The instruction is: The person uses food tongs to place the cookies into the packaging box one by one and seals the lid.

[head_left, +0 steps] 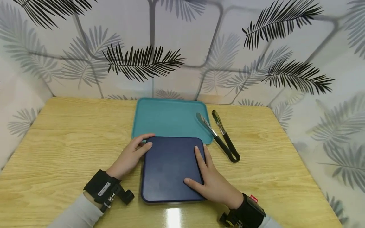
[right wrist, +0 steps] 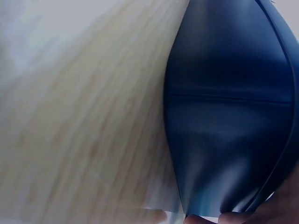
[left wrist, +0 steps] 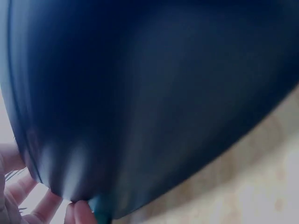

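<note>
A navy blue box [head_left: 172, 171] with a flat top and rounded corners is in front of me in the head view. My left hand [head_left: 132, 155] grips its far left corner, thumb on the top and fingers around the outer side. On the right edge, my right hand [head_left: 215, 180] holds the box with its thumb spread over the top and other fingers along the side. The left wrist view shows a dark side wall [left wrist: 154, 102] close up, fingertips at its lower end. In the right wrist view, fingertips show at the bottom of the side wall [right wrist: 224, 135].
Beyond the box lies a teal tray [head_left: 165, 117], its near edge partly hidden by the box. Tongs with black handles [head_left: 225, 144] lie spread at the tray's right, one arm over its rim. A leaf-patterned curtain [head_left: 182, 41] borders the wooden table [head_left: 77, 136].
</note>
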`<state>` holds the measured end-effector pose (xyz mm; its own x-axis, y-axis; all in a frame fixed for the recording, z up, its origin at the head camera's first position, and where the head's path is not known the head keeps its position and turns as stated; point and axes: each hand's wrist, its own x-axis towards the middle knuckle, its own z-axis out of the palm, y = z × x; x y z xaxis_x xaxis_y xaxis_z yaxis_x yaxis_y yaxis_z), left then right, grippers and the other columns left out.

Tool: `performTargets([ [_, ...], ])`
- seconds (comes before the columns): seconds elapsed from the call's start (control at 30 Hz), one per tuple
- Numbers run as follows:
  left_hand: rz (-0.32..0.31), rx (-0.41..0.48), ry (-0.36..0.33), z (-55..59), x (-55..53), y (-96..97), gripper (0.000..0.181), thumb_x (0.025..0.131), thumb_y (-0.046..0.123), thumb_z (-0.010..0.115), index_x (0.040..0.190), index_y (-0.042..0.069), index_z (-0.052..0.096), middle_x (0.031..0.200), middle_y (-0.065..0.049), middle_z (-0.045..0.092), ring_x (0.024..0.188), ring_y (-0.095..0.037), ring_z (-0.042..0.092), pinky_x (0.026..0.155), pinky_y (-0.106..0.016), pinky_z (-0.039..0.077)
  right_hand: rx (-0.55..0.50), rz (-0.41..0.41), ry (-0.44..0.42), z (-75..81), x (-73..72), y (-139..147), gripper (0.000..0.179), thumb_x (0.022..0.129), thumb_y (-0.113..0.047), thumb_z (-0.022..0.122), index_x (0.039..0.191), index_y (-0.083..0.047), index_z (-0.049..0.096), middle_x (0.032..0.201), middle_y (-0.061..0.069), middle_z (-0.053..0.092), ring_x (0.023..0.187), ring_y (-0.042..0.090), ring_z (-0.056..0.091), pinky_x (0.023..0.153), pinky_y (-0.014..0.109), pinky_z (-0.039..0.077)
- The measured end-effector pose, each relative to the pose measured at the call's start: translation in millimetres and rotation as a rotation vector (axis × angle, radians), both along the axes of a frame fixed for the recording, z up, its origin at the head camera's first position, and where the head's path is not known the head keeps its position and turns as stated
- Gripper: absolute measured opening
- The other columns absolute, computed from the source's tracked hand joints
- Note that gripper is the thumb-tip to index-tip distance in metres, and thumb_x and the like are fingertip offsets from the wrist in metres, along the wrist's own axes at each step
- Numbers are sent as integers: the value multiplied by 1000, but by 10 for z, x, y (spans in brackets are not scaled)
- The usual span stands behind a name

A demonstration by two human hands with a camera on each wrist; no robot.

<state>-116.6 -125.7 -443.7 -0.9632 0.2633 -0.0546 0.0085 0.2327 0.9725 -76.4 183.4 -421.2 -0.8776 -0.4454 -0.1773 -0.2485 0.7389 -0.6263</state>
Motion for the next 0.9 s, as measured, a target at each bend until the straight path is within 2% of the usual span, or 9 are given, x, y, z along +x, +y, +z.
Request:
performTargets([
  [0.1, 19, 69, -47, 35, -27, -25, 49, 107, 35, 53, 151, 15, 47, 155, -12, 37, 131, -34, 46, 106, -51, 39, -22, -6, -16, 4, -21, -9, 98, 96, -63, 57, 161, -35, -11, 166, 5, -27, 153, 37, 1, 113, 61, 35],
  [0.23, 35, 154, -119, 58, -61, -22, 47, 107, 30, 55, 150, 13, 49, 158, -10, 35, 139, -32, 39, 109, -51, 36, -123, -28, -68, 17, -46, 44, 86, 102, -54, 54, 162, -34, -4, 168, 8, -20, 154, 36, -3, 116, 63, 27],
  [0.33, 34, 166, -133, 48, -65, -7, 48, 107, 30, 55, 151, 11, 47, 158, -11, 35, 138, -31, 39, 104, -46, 39, -215, -40, -127, 37, -65, 108, 76, 105, -44, 53, 163, -34, 5, 168, 12, -12, 154, 37, -2, 115, 65, 27],
  [0.43, 44, 165, -137, 12, -49, 2, 49, 107, 31, 54, 151, 12, 47, 158, -11, 35, 132, -31, 43, 97, -42, 42, -264, -24, -156, 40, -86, 147, 72, 107, -40, 52, 164, -32, 8, 168, 14, -7, 154, 38, 2, 114, 63, 30],
  [0.53, 50, 163, -143, -32, -36, 21, 49, 106, 33, 55, 151, 15, 48, 158, -10, 36, 130, -30, 45, 96, -41, 43, -270, -3, -146, 41, -86, 177, 70, 108, -38, 51, 164, -27, 10, 168, 14, -2, 154, 38, 7, 115, 62, 30],
  [0.63, 38, 178, -144, -64, -37, 50, 50, 107, 34, 54, 152, 16, 47, 158, -10, 36, 129, -30, 48, 100, -43, 44, -268, 3, -110, 62, -90, 219, 63, 109, -33, 48, 163, -23, 16, 167, 15, 3, 153, 38, 8, 116, 63, 27],
  [0.77, 24, 130, -95, -9, -63, 20, 48, 109, 31, 49, 154, 14, 43, 156, -14, 37, 134, -33, 45, 104, -48, 43, -250, 6, -44, 148, -205, 290, 56, 112, -31, 41, 162, -16, 22, 167, 19, 2, 154, 39, 3, 116, 66, 24],
  [0.83, 23, 26, -24, 76, -132, -42, 46, 110, 29, 46, 154, 13, 43, 153, -17, 40, 134, -35, 44, 103, -51, 43, -227, 1, -3, 223, -336, 329, 57, 111, -33, 41, 162, -15, 21, 167, 20, -2, 154, 40, 0, 117, 66, 23],
  [0.9, 15, -116, 79, 193, -268, -115, 46, 110, 25, 45, 153, 9, 42, 151, -22, 42, 136, -39, 43, 105, -57, 41, -192, -4, 59, 293, -533, 365, 60, 111, -35, 43, 163, -15, 20, 167, 21, -3, 154, 41, 2, 116, 66, 26],
])
